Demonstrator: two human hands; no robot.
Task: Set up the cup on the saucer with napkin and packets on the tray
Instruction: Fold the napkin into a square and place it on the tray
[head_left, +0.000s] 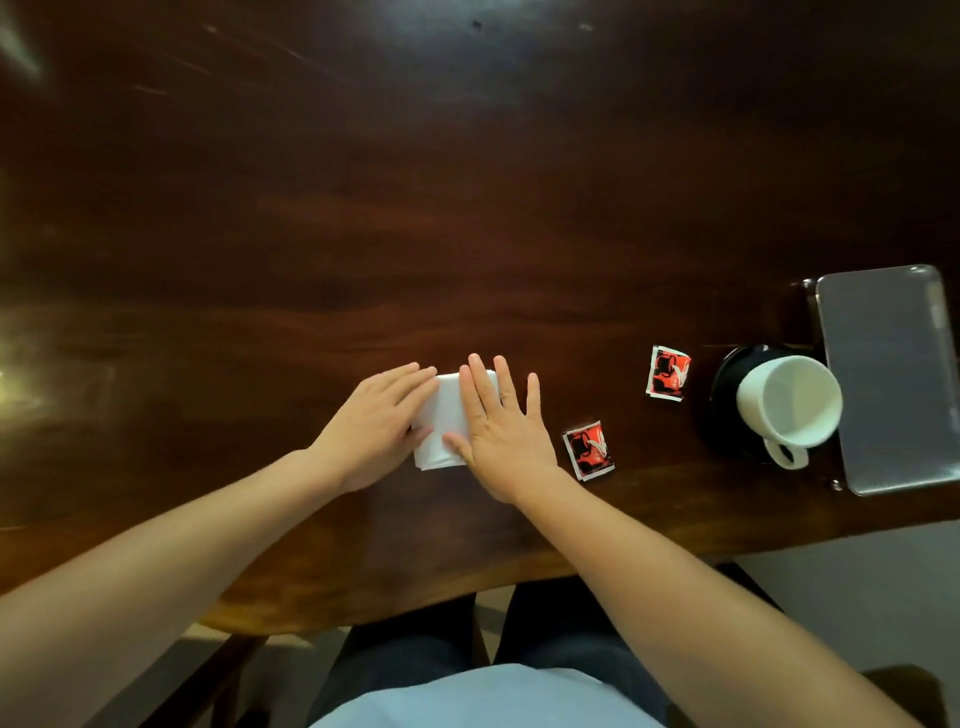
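A folded white napkin (445, 422) lies on the dark wooden table in front of me. My left hand (375, 428) rests flat on its left side, and my right hand (503, 426) presses flat on its right side with straight fingers. Two red-and-black packets lie to the right, one (588, 450) near my right hand and one (668, 373) farther off. A white cup (789, 402) stands on a black saucer (727, 384). A grey metal tray (891, 379) lies at the far right.
The table's near edge (415, 603) curves just above my lap. A floor and chair parts show below it at the right. The tray reaches the frame's right edge.
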